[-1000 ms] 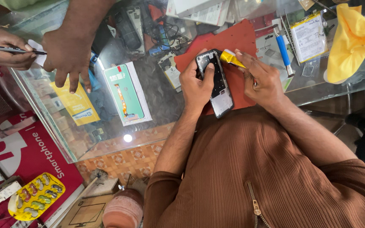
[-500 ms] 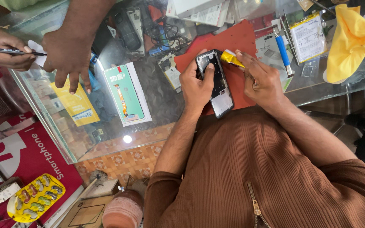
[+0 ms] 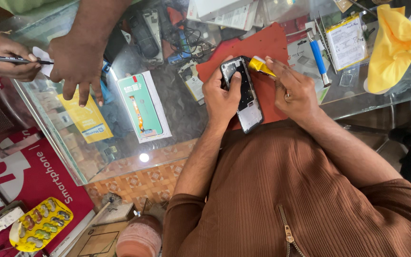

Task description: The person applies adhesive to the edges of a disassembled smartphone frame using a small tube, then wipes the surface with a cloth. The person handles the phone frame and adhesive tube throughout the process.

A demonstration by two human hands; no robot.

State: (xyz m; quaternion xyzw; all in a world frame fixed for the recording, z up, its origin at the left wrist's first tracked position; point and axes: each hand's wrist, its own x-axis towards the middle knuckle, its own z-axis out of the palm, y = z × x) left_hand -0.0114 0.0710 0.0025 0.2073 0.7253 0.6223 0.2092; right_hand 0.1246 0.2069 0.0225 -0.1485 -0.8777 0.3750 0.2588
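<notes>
Opened phone frame gripped in left hand over red mat near glass counter's front edge; yellow glue tube pinched in right hand, nozzle at frame's top corner. Back still uncovered, gluing seemingly unfinished.

Glass-topped counter over patterned orange floor tiles, red mat on top.

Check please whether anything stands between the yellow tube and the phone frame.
Nothing visible does: the right hand holds the yellow tube at the top corner of the phone frame, which the left hand holds.
</notes>
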